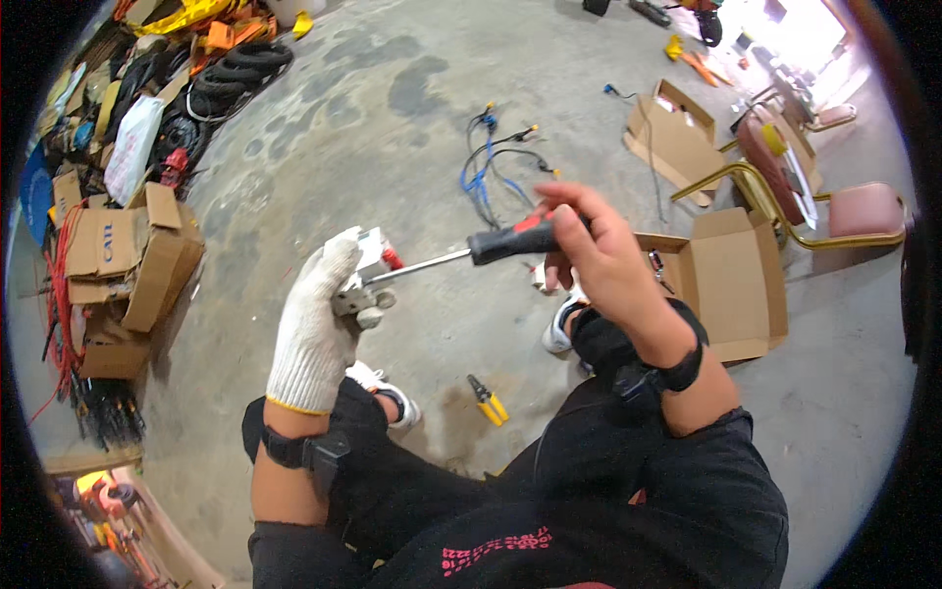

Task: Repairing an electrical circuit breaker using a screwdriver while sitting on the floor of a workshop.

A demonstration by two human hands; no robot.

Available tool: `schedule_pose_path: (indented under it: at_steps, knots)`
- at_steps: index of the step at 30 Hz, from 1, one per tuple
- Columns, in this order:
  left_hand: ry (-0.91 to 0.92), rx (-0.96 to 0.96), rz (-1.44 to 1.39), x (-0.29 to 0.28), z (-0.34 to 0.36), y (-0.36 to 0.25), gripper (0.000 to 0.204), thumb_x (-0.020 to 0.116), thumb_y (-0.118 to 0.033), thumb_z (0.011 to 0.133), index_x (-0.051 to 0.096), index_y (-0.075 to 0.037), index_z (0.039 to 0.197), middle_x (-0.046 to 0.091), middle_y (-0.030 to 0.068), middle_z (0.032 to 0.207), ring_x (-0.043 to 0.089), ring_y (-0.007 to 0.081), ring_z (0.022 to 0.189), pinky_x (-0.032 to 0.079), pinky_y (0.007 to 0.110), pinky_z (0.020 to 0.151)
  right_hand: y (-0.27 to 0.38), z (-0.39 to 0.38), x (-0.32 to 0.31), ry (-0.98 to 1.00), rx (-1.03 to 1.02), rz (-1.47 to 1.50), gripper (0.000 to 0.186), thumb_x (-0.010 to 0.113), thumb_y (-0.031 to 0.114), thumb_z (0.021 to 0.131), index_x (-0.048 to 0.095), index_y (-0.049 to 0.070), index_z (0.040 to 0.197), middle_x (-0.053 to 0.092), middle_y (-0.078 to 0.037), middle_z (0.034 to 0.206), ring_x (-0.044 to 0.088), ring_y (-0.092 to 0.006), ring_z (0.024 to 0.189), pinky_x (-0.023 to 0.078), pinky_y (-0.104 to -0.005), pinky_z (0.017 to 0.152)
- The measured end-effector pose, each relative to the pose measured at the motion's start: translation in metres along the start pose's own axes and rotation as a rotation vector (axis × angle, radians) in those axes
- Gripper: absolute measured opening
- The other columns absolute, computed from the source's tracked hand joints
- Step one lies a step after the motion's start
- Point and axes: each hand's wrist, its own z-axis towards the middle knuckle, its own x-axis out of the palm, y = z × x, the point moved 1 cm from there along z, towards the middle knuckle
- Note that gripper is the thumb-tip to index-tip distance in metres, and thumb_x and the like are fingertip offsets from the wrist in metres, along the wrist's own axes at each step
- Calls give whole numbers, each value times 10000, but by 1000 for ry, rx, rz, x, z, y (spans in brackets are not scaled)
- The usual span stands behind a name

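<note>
My left hand (314,334), in a white knitted glove, is closed around a small white block with a red part (378,250), its details partly hidden by the fingers. A screwdriver (496,245) with a black-and-red handle lies almost horizontal, its metal shaft reaching leftward to the held piece. My bare right hand (608,270) grips that handle, thumb along it and index finger raised over the top. Below them, yellow-handled pliers (487,402) lie on the concrete floor (363,137) between my shoes.
Cardboard boxes (137,255), tyres (240,74) and tangled red hoses (64,324) crowd the left. Blue and black cables (481,187) lie ahead. An open carton (736,285) and another (677,128) are on the right, near gold-framed chairs (863,211). A tool-filled box (108,520) stands lower left.
</note>
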Motion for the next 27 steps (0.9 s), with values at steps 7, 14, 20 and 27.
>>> schedule_pose_path:
  at_steps: [7,14,20,27]
  knots:
    - [-95,-48,36,12,-2,0,437,608,-337,923,521,-43,1235,647,97,924,630,202,642,487,253,495,-6,7,12,-229,-487,16,382,595,236,950,507,2,1238,606,-53,892,544,-62,574,457,-203,517]
    - [-177,-25,71,12,-6,-3,422,629,-346,900,584,-68,1216,680,90,940,635,192,647,463,242,467,2,3,-1,-32,-130,5,441,597,146,917,448,19,1312,576,-100,1078,593,-106,714,497,-233,603]
    - [-163,4,63,11,-8,-7,433,629,-340,904,564,-58,1227,675,89,936,638,192,652,471,237,490,1,2,-5,61,-159,-10,487,595,172,933,402,31,1357,525,-118,1174,586,-116,730,508,-255,667]
    - [-99,-4,74,15,-8,-5,424,592,-323,933,523,-45,1245,661,89,950,628,177,645,475,238,494,3,2,2,-114,-323,12,489,611,194,901,458,45,1341,592,-102,1097,572,-96,745,481,-230,700]
